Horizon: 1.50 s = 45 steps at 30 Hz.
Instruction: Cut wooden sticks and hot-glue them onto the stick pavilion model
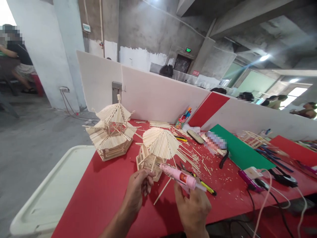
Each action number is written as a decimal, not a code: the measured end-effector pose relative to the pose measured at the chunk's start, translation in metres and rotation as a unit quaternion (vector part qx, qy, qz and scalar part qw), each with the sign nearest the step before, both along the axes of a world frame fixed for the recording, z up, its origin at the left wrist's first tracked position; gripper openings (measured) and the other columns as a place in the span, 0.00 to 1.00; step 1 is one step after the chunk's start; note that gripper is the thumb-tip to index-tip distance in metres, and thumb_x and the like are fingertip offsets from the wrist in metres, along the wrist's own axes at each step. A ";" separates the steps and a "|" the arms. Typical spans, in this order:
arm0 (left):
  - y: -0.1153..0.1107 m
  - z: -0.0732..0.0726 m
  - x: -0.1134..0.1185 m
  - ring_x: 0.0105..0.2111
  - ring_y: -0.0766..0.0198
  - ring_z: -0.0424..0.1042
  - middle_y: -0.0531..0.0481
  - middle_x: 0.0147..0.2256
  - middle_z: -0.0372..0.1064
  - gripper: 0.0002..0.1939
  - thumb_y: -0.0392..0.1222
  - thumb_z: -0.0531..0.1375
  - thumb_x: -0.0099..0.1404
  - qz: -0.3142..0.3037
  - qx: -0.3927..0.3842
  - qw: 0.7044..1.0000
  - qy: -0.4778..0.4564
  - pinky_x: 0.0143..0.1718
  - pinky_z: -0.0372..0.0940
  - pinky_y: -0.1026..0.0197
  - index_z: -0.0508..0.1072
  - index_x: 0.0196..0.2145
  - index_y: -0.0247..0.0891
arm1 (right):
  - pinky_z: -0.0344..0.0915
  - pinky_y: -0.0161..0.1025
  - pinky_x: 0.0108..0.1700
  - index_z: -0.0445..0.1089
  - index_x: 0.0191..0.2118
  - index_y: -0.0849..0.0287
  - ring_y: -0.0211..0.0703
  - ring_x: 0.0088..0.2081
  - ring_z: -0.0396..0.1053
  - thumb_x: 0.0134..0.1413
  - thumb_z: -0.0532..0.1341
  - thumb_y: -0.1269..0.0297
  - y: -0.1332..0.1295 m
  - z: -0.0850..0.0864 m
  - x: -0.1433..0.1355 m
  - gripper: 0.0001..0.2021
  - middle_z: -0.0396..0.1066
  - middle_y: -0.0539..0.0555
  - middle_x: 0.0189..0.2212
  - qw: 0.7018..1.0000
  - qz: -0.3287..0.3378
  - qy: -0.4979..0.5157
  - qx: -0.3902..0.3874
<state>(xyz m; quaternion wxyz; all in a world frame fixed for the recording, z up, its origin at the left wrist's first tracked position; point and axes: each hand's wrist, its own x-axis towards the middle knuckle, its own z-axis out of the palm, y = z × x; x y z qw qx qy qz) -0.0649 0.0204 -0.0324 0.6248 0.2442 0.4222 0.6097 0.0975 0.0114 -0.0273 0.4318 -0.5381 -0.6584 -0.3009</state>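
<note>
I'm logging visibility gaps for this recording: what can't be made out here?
All in the head view:
- Left hand contact with the post: hidden by its fingers.
- Glue gun trigger: behind gun and right hand.
- Whether the nozzle touches the smaller model: too small.
- Space under the roof: covered by its sticks.
- Item beside the green board: pixelated.
- Red sign wording: too small.
- Pink cable: cut off by bottom edge.
</note>
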 end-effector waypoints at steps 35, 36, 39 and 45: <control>-0.052 -0.015 0.033 0.20 0.62 0.64 0.51 0.19 0.66 0.09 0.43 0.54 0.63 -0.075 0.125 0.861 0.487 0.25 0.58 0.64 0.69 0.26 0.42 | 0.60 0.35 0.31 0.69 0.45 0.61 0.46 0.33 0.70 0.51 0.50 0.55 0.028 -0.025 0.165 0.21 0.74 0.57 0.32 0.854 -0.120 0.261 -0.435; -0.054 -0.010 0.032 0.21 0.62 0.64 0.51 0.20 0.67 0.09 0.46 0.55 0.62 -0.043 0.105 0.875 0.471 0.25 0.59 0.64 0.70 0.28 0.42 | 0.61 0.35 0.32 0.70 0.44 0.60 0.46 0.34 0.71 0.51 0.50 0.56 0.034 -0.026 0.168 0.20 0.74 0.58 0.32 0.848 -0.132 0.254 -0.445; -0.060 0.000 0.033 0.27 0.60 0.67 0.50 0.25 0.70 0.13 0.53 0.60 0.57 0.014 0.061 0.906 0.418 0.30 0.63 0.64 0.75 0.31 0.41 | 0.62 0.37 0.35 0.71 0.42 0.60 0.48 0.37 0.72 0.52 0.51 0.58 0.051 -0.028 0.179 0.18 0.75 0.60 0.33 0.829 -0.168 0.233 -0.481; -0.062 0.001 0.035 0.17 0.72 0.55 0.56 0.18 0.61 0.19 0.58 0.64 0.50 -0.004 -0.043 0.969 0.242 0.18 0.54 0.71 0.74 0.28 0.38 | 0.64 0.47 0.37 0.67 0.51 0.63 0.57 0.40 0.72 0.56 0.47 0.55 0.062 -0.033 0.198 0.24 0.73 0.68 0.40 0.787 -0.249 0.192 -0.530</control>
